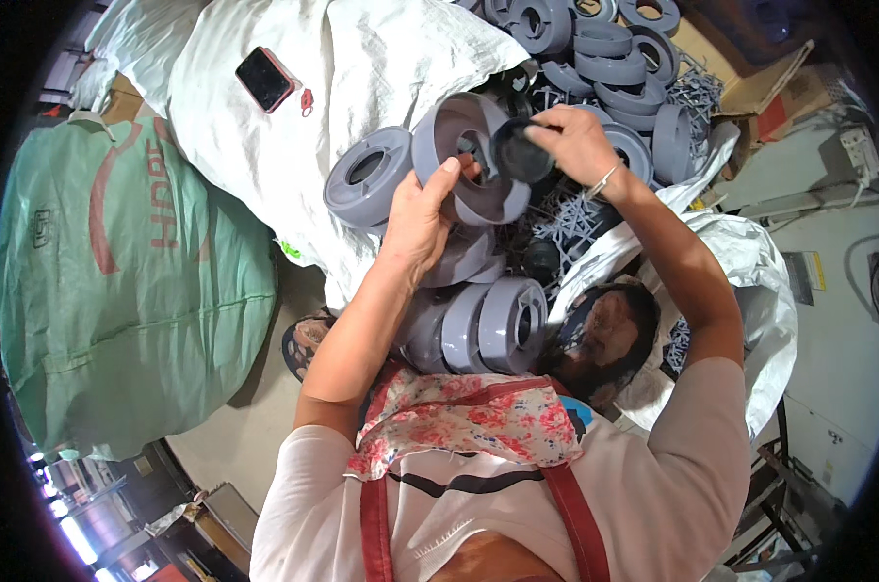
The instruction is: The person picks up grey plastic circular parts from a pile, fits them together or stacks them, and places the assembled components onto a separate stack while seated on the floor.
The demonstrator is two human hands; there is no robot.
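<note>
My left hand (420, 218) is closed around a grey plastic ring-shaped part (439, 136), its thumb on the rim and fingertips showing inside the opening. A round black cap-like disc (519, 155), slightly blurred, sits in the fingers of my right hand (580, 145), close to the ring's right side. Another grey ring (347, 206) lies on the white sack just left of my left hand. Several more grey rings (464, 330) stand in a row near my lap. Below the black disc are loose thin grey plastic pieces (568, 221) and a rounded black part (541, 259).
A white sack (255, 145) spreads across the far left with a phone (265, 80) on it. A bulging green sack (134, 301) stands further left. Grey rings (609, 70) are heaped at the far right, by a cardboard box (798, 102). An open white sack (750, 272) is beside my right arm.
</note>
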